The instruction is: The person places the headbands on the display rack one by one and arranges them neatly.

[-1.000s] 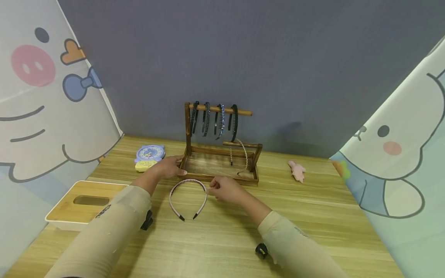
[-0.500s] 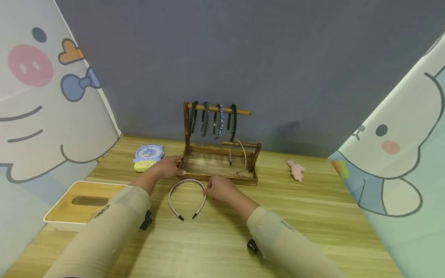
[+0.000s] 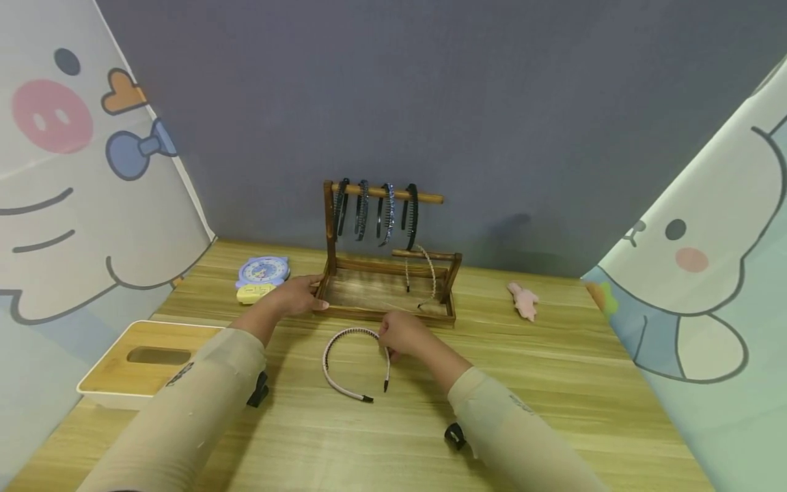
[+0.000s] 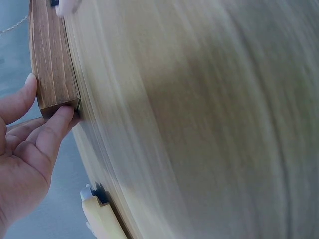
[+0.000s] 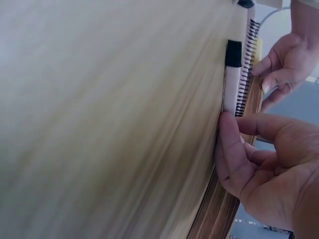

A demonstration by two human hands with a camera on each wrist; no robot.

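Note:
My left hand (image 3: 297, 295) grips the left end of a wooden headband stand (image 3: 369, 315), thumb and fingers around its corner in the left wrist view. In front of the stand, a pale pink headband (image 3: 324, 359) with inner teeth and black tips lies over the table. My right hand (image 3: 402, 333) pinches its right arm between thumb and fingers. The right wrist view shows the pinched headband (image 5: 232, 89) close up, one black tip sticking out past the fingertips. Several dark headbands (image 3: 413, 219) hang from the stand's upper bar. A thin braided headband (image 3: 433, 277) hangs from the lower bar.
Left of the stand lie a blue-purple clock-like dial (image 3: 263, 270) and a small yellow object (image 3: 253, 294). A white box with a slotted wooden lid (image 3: 117, 355) stands at the left, beside my sleeve. A small pink figure (image 3: 524, 302) lies at the right.
My right hand has closed on the pink headband and drawn it right and slightly nearer, turning it a little. The left hand has stayed at the stand.

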